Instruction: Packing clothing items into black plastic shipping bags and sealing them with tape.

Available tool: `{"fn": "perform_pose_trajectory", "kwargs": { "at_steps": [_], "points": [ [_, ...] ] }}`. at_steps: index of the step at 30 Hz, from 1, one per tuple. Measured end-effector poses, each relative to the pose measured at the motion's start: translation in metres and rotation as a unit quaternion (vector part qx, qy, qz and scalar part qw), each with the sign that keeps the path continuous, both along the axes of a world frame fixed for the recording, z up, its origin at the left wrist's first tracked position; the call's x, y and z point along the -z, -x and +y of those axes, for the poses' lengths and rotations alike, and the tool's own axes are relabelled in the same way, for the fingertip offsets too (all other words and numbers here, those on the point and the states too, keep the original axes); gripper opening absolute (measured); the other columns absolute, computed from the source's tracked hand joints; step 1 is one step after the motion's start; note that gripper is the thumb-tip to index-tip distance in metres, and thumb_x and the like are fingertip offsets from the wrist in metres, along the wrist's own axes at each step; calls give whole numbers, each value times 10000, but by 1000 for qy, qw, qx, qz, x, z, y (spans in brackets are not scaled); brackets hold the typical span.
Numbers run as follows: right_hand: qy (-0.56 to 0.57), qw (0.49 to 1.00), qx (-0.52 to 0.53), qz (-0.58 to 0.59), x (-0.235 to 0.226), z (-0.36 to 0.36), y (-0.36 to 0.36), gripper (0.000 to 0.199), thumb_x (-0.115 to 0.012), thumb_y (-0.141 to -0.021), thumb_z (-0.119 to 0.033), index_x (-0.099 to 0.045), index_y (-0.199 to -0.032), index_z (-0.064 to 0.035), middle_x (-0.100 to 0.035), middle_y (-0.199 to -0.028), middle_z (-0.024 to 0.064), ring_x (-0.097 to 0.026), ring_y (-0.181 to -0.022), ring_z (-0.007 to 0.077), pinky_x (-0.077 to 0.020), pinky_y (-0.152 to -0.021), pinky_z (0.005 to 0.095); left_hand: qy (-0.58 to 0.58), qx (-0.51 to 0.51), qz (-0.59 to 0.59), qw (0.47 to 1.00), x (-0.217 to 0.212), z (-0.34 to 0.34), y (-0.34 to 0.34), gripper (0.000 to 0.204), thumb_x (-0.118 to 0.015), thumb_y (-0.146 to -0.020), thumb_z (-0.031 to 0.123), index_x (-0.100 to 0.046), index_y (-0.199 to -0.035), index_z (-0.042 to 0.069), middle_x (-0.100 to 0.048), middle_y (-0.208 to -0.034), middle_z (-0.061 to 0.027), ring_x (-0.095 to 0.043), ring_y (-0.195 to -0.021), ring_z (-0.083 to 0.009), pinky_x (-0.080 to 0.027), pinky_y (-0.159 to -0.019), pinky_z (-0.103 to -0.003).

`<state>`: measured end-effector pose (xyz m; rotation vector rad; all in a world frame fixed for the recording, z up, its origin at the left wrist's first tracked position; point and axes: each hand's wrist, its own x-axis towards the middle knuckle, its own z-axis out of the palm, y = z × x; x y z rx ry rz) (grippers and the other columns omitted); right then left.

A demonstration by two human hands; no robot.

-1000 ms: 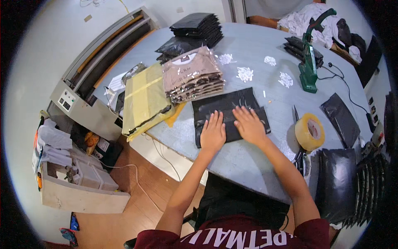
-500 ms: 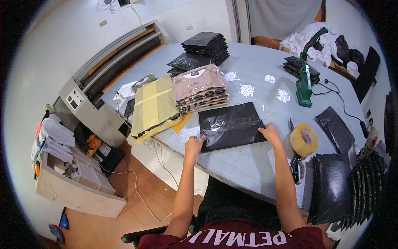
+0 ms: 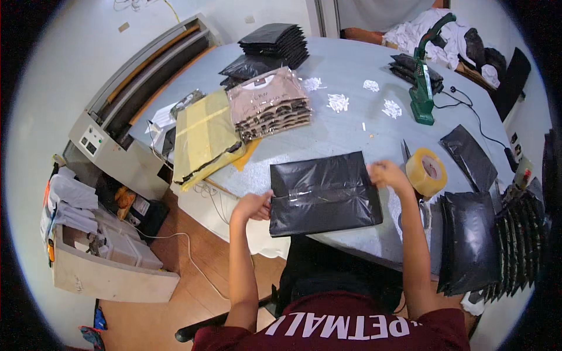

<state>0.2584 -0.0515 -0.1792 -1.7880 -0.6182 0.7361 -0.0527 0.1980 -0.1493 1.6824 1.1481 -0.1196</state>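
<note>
Head view, centre: black bag [image 3: 326, 196]; your left hand [image 3: 252, 207] pinches its left edge, your right hand [image 3: 387, 175] seemingly its right.

Even, fairly bright light fills the room. Pale glare streaks the black package [image 3: 325, 199] and the clear plastic over the folded shirts [image 3: 266, 96]; beneath the counter [image 3: 333, 136], shadow deepens. Fisheye distortion bends straight edges toward the rim — the corners fall to black.

White walls [image 3: 58, 88] bounded a brown floor [image 3: 140, 313]. A grey-blue table [image 3: 328, 134] stood centrally; a grey curtain [image 3: 380, 13] hung behind it.
</note>
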Motion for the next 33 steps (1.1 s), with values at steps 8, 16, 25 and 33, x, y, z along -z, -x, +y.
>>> {"fn": "perform_pose_trajectory", "kwargs": {
  "at_steps": [8, 16, 25, 33],
  "points": [
    [-2, 984, 45, 174, -12, 75, -10, 200, -639, -737, -225, -541, -740, -51, -450, -601, -11, -425, -496, 98, -377, -480, 277, -217, -5, -77, 973, 46, 72, -58, 402, -626, -730, 408, -573, -599, 32, -535, -508, -79, -508, -408, -153, -377, -369, -278],
    [-219, 970, 41, 99, -95, 28, 8, 116, -620, -763, -184, -578, -763, -76, -520, -658, -12, -504, -625, 95, -413, -605, 233, 53, -110, -408, 905, -62, 14, -63, 169, -636, -761, 173, -475, -791, 132, -501, -699, 45, -469, -631, -68, -363, -563, -197],
    [-58, 979, -150, -126, -105, -93, 65, 116, -583, -750, -88, -614, -684, 2, -626, -745, 63, -556, -669, 83, -427, -584, 205, -22, 283, -351, 892, -66, -17, 22, 207, -613, -767, 56, -531, -957, 44, -580, -980, -73, -543, -896, -120, -440, -744, -238],
    [51, 980, 124, -150, -17, -68, 51, 391, -503, -819, -327, -579, -901, 48, -589, -711, 105, -557, -590, 154, -453, -582, 285, -83, -29, -260, 962, 5, -27, 9, 352, -499, -856, 293, -549, -1046, 1, -599, -902, -64, -551, -795, -117, -447, -666, -246]
  ]
}}
